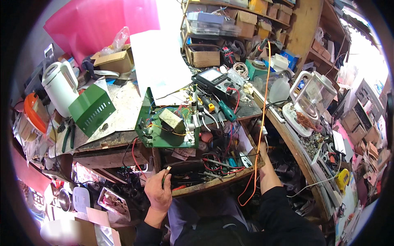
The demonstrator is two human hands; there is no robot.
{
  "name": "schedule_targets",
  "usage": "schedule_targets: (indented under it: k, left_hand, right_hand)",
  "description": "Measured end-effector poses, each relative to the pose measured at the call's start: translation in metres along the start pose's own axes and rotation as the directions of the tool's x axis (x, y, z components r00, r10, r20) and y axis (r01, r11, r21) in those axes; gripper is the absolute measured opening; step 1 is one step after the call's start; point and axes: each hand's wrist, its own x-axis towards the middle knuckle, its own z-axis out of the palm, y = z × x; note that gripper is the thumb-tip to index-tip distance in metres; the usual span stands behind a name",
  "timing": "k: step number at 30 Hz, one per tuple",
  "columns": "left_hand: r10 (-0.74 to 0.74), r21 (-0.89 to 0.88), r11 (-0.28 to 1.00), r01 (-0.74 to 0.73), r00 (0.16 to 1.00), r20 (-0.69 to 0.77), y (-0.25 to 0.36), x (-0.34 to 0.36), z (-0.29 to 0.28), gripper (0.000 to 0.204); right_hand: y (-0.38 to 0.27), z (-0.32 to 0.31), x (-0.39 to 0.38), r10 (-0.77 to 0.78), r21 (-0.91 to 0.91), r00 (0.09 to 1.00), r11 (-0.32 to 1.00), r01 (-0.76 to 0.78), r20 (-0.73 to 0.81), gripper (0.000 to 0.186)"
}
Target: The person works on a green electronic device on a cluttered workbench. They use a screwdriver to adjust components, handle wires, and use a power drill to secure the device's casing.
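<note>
My left hand [159, 192] is closed in front of the open drawer [213, 186]. It pinches a small brass-coloured piece [168, 169] with a bit of green below, too small to name. My right hand [262, 148] reaches past the drawer's right side, under the bench edge. Its fingers are hidden; a small white piece with a white cord [264, 131] shows beside it. Ahead of my left hand, an opened green metal chassis [166, 141] stands on the bench, with wires and a boxy transformer [171, 119] inside.
A slotted green cover [92, 110] lies left of the chassis, near a white kettle [60, 88]. Behind the chassis are a multimeter [215, 80] and a green-handled screwdriver [227, 110]. An orange cable [262, 123] hangs before my right arm. A blender jug [315, 94] stands right.
</note>
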Motion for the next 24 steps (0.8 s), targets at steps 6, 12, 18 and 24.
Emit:
schedule_targets:
  k: [6,12,18,24]
  left_hand:
    - [0.031,0.004,1.0,-0.031,0.999,-0.019,0.001,0.002,-0.003,0.022]
    - [0.043,0.031,0.999,-0.042,0.999,-0.03,0.001,0.002,-0.003,0.023]
    - [0.011,0.045,0.999,-0.012,1.0,0.009,-0.004,-0.003,0.001,0.021]
    - [-0.046,0.053,0.998,0.045,0.999,0.021,-0.002,-0.007,0.001,0.019]
  right_hand:
    - [0.006,0.008,-0.001,0.007,-0.002,1.0,1.0,-0.007,0.017,0.048]
    - [0.011,0.019,0.0,0.014,0.002,0.999,1.0,-0.014,0.035,0.048]
    - [0.017,0.02,0.0,-0.001,-0.002,1.0,1.0,0.001,0.025,0.049]
    - [0.022,0.006,-0.017,-0.009,-0.007,1.0,1.0,0.009,-0.02,0.049]
